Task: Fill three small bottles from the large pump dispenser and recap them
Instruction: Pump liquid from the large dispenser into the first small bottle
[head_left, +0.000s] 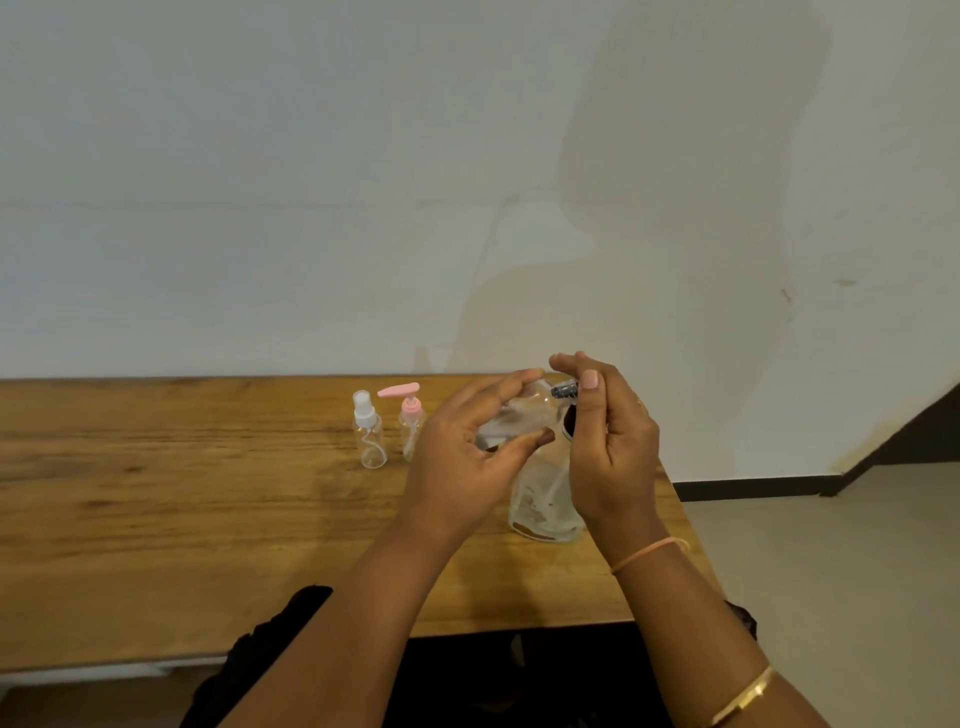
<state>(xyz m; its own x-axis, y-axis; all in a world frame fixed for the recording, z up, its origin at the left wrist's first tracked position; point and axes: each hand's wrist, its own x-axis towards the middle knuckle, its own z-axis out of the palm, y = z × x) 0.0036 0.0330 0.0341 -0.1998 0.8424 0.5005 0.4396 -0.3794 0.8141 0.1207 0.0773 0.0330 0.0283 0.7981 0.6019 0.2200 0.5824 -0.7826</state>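
Left hand (467, 457) grips a tilted small clear bottle (519, 410); right hand (613, 457) pinches the dark nozzle (565, 389) of the large pump dispenser (543, 504) on the tabletop (208, 493).

We see a wooden table (156, 519) bearing a clear spray bottle (370, 439), a pink-pump bottle (411, 423) and the large dispenser (540, 504), all upright

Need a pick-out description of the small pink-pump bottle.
On the wooden table, near its far edge, two small clear bottles stand side by side just left of the left hand. The pink-pump bottle is the one nearer the hand; its neighbour, the spray bottle, has a white top.
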